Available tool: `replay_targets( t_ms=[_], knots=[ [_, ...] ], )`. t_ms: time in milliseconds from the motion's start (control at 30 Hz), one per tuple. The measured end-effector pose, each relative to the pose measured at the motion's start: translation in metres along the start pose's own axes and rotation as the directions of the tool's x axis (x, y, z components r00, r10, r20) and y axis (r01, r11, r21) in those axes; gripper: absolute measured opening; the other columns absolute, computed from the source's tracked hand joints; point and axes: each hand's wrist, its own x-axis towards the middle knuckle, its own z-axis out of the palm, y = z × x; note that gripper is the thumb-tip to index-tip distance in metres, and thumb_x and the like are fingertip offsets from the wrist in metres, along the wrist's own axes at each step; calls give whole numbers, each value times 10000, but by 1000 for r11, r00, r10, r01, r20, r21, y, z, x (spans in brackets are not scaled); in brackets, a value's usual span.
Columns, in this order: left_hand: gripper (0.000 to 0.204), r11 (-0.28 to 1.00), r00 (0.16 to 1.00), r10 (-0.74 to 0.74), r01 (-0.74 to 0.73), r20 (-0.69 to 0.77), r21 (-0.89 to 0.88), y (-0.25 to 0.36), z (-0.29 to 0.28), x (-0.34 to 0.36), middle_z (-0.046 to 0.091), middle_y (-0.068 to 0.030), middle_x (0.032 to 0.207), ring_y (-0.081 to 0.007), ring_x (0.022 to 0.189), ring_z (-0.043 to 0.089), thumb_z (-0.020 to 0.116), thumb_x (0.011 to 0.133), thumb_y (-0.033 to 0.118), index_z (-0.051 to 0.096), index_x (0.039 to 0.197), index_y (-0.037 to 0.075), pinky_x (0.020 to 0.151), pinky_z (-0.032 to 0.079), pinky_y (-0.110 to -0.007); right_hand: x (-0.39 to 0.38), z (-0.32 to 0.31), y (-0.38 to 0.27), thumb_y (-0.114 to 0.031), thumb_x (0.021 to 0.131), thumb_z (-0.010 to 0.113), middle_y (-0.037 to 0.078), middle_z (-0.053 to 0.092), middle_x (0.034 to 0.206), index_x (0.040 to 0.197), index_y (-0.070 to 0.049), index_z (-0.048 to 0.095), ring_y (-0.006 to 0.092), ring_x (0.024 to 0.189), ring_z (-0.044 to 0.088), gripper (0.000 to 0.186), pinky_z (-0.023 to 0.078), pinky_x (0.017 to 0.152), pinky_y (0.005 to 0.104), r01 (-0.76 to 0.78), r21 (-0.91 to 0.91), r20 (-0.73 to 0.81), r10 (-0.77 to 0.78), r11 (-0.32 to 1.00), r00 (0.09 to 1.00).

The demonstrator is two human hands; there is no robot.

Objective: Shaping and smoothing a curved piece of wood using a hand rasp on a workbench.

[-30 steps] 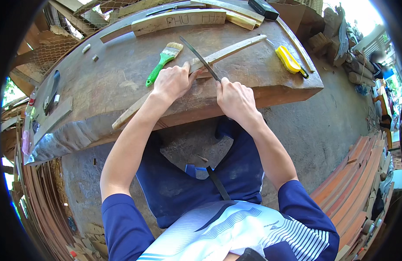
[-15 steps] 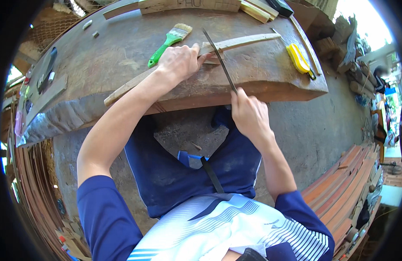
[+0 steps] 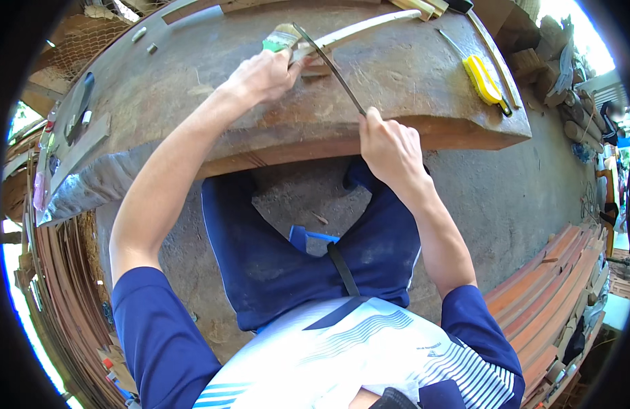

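My left hand [image 3: 264, 78] is closed on a long pale wooden strip [image 3: 356, 27] near the back of the workbench [image 3: 199, 75]. A small wood block [image 3: 316, 69] lies under the strip by my fingers. My right hand [image 3: 390, 150] grips the near end of a long, thin dark metal blade, perhaps a file [image 3: 332, 68], which crosses the strip just right of my left hand. A brush with pale bristles [image 3: 285, 34] and a green handle lies behind my left hand, partly hidden by it. A yellow-handled tool [image 3: 482, 80] lies at the bench's right.
Boards [image 3: 188, 10] lie along the far edge, and a dark strap-like item [image 3: 79, 109] at the left. Stacks of reddish planks [image 3: 540, 286] stand on the floor at lower right, more timber [image 3: 62, 273] at left. My legs are under the bench edge.
My left hand and the strip have moved farther from me and now overlap the brush. My right hand, which moved outward earlier, has risen with the blade, still crossing the strip.
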Motion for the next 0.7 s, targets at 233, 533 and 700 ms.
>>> replay_targets(
  t_ms=[233,533,700],
  knots=[
    [592,988,997,82,-79,-15,130,6,-7,-12,742,-274,909,-478,810,729,399,1120,513,445,1492,55,721,582,-572,9,-9,-1,-272,1098,488,239,667,628,899,-23,590,439,595,691,335,540,595,536,-32,-34,-14,31,999,999],
    [637,998,1000,-3,3,4,66,10,-28,-2,753,-259,931,-462,939,725,399,1076,635,665,1231,77,837,563,-548,22,-20,-2,-298,1108,465,286,671,705,917,-16,588,495,697,682,362,527,683,583,-124,148,35,120,981,992],
    [647,1000,1000,-14,14,20,4,-1,-25,10,755,-262,979,-467,957,725,347,1096,614,714,1130,82,853,571,-546,36,-38,13,-317,1109,477,265,671,714,939,-29,595,495,714,674,355,515,677,588,-130,281,-80,159,951,984]
  ],
)
